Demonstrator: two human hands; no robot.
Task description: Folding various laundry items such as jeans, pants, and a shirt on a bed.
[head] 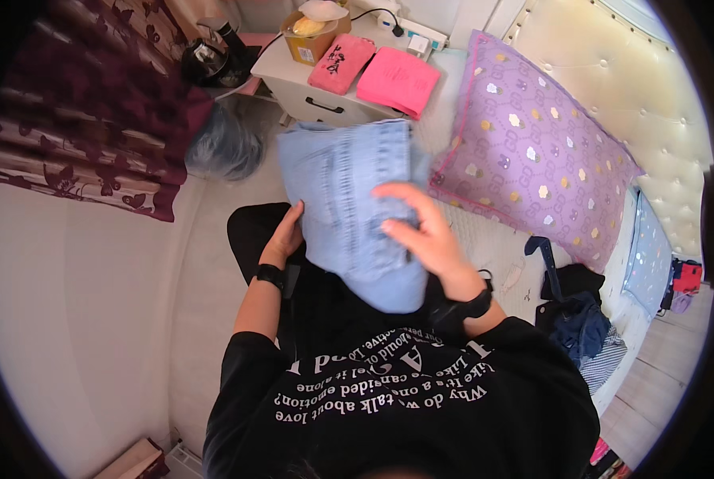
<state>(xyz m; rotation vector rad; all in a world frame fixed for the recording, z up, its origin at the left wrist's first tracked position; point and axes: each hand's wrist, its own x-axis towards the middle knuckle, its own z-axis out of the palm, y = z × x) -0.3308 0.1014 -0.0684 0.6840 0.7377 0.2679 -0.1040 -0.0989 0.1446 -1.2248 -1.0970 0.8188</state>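
Note:
A folded light-blue denim garment point(357, 203) is held up over my lap, with stitched seams running down its face. My left hand point(288, 233) grips its left edge, the thumb on the near side and the other fingers hidden behind. On the right part of the denim lies my right hand point(425, 230), its thumb and index finger apart on the cloth; whether it pinches any fabric does not show. Both wrists wear black bands.
A purple patterned pillow point(536, 143) leans by the tufted headboard point(614, 72). Dark clothes point(578, 317) lie on the bed at right. Two folded pink towels point(399, 78) and a cardboard box point(309, 45) rest on the white nightstand point(309, 99). An electric kettle point(207, 63) stands further left.

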